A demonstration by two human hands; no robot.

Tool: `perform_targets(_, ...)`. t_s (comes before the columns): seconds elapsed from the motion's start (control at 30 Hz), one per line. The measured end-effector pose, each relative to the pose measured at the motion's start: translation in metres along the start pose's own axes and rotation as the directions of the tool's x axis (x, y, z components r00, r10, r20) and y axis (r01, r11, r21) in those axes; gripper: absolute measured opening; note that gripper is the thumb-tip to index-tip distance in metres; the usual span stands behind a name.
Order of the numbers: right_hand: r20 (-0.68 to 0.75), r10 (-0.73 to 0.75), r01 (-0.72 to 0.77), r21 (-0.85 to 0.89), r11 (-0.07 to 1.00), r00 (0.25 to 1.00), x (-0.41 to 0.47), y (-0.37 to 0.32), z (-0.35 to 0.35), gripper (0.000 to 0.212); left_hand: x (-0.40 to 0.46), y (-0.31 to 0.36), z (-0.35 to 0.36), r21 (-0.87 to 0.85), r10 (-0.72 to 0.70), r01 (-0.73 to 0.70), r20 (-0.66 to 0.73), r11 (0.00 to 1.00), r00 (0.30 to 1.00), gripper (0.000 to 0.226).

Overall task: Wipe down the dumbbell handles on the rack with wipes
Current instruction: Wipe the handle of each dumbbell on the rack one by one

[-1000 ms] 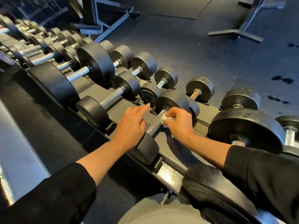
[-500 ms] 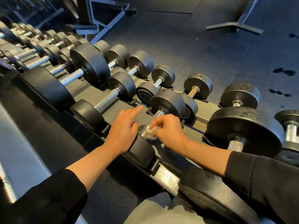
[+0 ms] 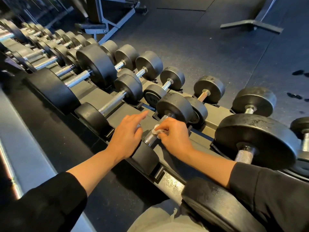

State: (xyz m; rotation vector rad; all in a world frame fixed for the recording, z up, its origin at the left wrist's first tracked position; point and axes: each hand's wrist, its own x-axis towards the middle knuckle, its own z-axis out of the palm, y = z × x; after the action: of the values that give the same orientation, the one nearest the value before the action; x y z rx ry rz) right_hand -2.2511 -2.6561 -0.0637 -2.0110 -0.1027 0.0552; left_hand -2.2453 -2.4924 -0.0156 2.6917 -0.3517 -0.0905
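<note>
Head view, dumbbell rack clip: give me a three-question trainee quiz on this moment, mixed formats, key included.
1. True or false: the right hand pinches the wipe against a dumbbell handle.
2. Which describes the left hand? A) grips a wipe B) fingers relaxed, forefinger extended C) lifts a dumbbell
3. Fill in: the handle being wiped is knurled ____.

Key: 1 true; 2 B; 3 metal.
</note>
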Motion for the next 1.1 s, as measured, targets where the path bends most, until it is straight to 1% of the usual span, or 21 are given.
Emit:
perform_targets(0.17, 0.218, -0.052, 0.037, 0.073, 0.997, 0.975, -0.011, -0.009, 0.002, 0.013, 0.001, -0.001, 0.000, -0.025, -0.016, 0.015, -0.004, 1.000, 1.000, 0.051)
perform_targets(0.2, 0.243, -0.046, 0.027, 0.080, 0.996, 0.969, -0.013, -0.011, 0.002, 0.013, 0.001, -0.001, 0.000, -0.032, -0.018, 0.018, -0.008, 0.999, 1.000, 0.051)
perform_targets(0.23, 0.231, -0.031, 0.013, 0.081, 0.997, 0.973, -0.012, -0.012, 0.001, 0.013, 0.001, -0.002, 0.000, -0.040, -0.020, 0.020, -0.011, 0.999, 1.000, 0.051)
perform_targets(0.27, 0.168, -0.008, -0.005, 0.077, 0.997, 0.986, -0.009, -0.013, -0.001, 0.014, 0.001, -0.002, 0.000, -0.051, -0.020, 0.020, -0.014, 0.999, 1.000, 0.051)
perform_targets(0.3, 0.049, 0.018, -0.022, 0.069, 0.997, 0.999, -0.003, -0.013, -0.003, 0.015, 0.001, -0.002, 0.000, -0.063, -0.019, 0.018, -0.019, 0.998, 1.000, 0.051)
perform_targets(0.33, -0.087, 0.040, -0.035, 0.054, 0.998, 0.995, 0.005, -0.013, -0.007, 0.015, 0.002, -0.003, 0.000, -0.072, -0.019, 0.017, -0.025, 0.997, 1.000, 0.050)
perform_targets(0.37, -0.182, 0.047, -0.046, 0.010, 0.999, 0.982, 0.013, -0.013, -0.011, 0.016, 0.002, -0.003, 0.000, -0.079, -0.022, 0.019, -0.030, 0.997, 0.999, 0.050)
perform_targets(0.4, -0.204, 0.041, -0.057, -0.074, 0.996, 0.978, 0.020, -0.012, -0.013, 0.016, 0.003, -0.003, 0.000, -0.087, -0.024, 0.021, -0.033, 0.996, 0.999, 0.050)
perform_targets(0.43, -0.164, 0.027, -0.058, -0.187, 0.981, 0.986, 0.026, -0.011, -0.013, 0.018, 0.003, -0.003, 0.000, -0.099, -0.027, 0.024, -0.033, 0.995, 0.999, 0.049)
perform_targets(0.47, -0.088, 0.017, -0.043, -0.301, 0.953, 0.996, 0.029, -0.008, -0.010, 0.018, 0.003, -0.004, 0.000, -0.111, -0.029, 0.026, -0.029, 0.993, 0.999, 0.050)
perform_targets(0.5, -0.011, 0.009, -0.013, -0.383, 0.923, 1.000, 0.030, -0.006, -0.008, 0.018, 0.002, -0.004, 0.000, -0.119, -0.029, 0.027, -0.020, 0.993, 0.999, 0.050)
perform_targets(0.53, 0.051, 0.016, 0.007, -0.426, 0.905, 0.999, 0.030, -0.006, -0.006, 0.019, 0.002, -0.005, 0.000, -0.126, -0.027, 0.025, -0.009, 0.992, 1.000, 0.050)
perform_targets(0.57, 0.090, 0.027, 0.015, -0.434, 0.901, 0.996, 0.030, -0.007, -0.006, 0.021, 0.002, -0.005, 0.000, -0.134, -0.023, 0.023, 0.002, 0.991, 1.000, 0.051)
perform_targets(0.63, 0.118, 0.014, 0.038, -0.424, 0.905, 0.993, 0.031, -0.010, -0.008, 0.026, 0.002, -0.006, 0.000, -0.160, -0.016, 0.018, 0.014, 0.987, 1.000, 0.052)
perform_targets(0.7, 0.185, 0.000, 0.088, -0.465, 0.881, 0.983, 0.029, -0.016, -0.008, 0.027, 0.003, -0.007, 0.003, -0.202, -0.021, 0.025, 0.024, 0.979, 0.999, 0.053)
perform_targets(0.77, 0.280, -0.008, 0.150, -0.491, 0.858, 0.960, 0.025, -0.025, -0.005, 0.031, 0.006, -0.012, 0.004, -0.296, -0.047, 0.069, 0.081, 0.953, 0.996, 0.056)
perform_targets(0.83, 0.353, 0.004, 0.173, -0.468, 0.866, 0.935, 0.021, -0.033, -0.003, 0.034, 0.015, -0.021, 0.002, -0.433, -0.048, 0.115, 0.163, 0.894, 0.985, 0.059)
perform_targets(0.9, 0.388, 0.047, 0.140, -0.438, 0.888, 0.920, 0.021, -0.040, -0.005, 0.034, 0.030, -0.031, 0.000, -0.521, -0.025, 0.132, 0.208, 0.843, 0.978, 0.059)
perform_targets(0.97, 0.411, 0.092, 0.096, -0.414, 0.905, 0.907, 0.020, -0.046, -0.006, 0.029, 0.049, -0.041, 0.000, -0.513, 0.023, 0.092, 0.214, 0.853, 0.976, 0.057)
perform_targets(1.03, 0.436, 0.157, 0.018, -0.370, 0.929, 0.886, 0.021, -0.051, -0.007, 0.022, 0.067, -0.049, 0.002, -0.447, 0.104, 0.007, 0.224, 0.895, 0.969, 0.056)
perform_targets(1.1, 0.419, 0.236, -0.094, -0.333, 0.938, 0.877, 0.029, -0.062, -0.005, 0.019, 0.082, -0.057, 0.000, -0.411, 0.228, -0.105, 0.261, 0.906, 0.938, 0.057)
